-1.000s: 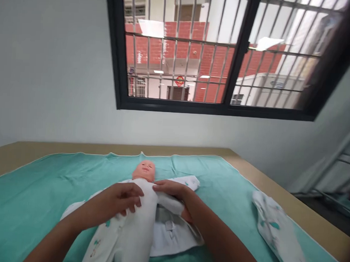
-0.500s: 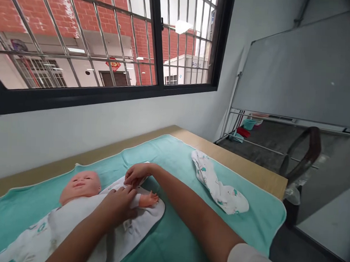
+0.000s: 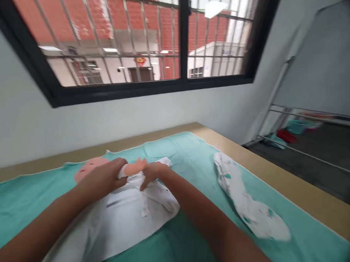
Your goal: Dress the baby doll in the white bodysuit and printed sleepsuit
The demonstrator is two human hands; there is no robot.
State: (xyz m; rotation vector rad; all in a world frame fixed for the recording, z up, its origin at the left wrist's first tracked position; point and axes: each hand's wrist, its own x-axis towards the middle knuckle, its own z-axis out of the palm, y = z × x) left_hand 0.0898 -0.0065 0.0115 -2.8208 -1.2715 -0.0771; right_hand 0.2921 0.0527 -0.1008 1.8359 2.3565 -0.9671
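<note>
The left hand [image 3: 107, 175] holds the doll's arm [image 3: 133, 168], which points at the right hand [image 3: 153, 172], touching the shirt [image 3: 130, 220], but I can't tell if it's gripping.

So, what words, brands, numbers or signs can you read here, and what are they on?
None can be read for certain.
Lettering on the pale box outside the window: too blurred.
Red sign on the building opposite: too small and blurred.
</note>
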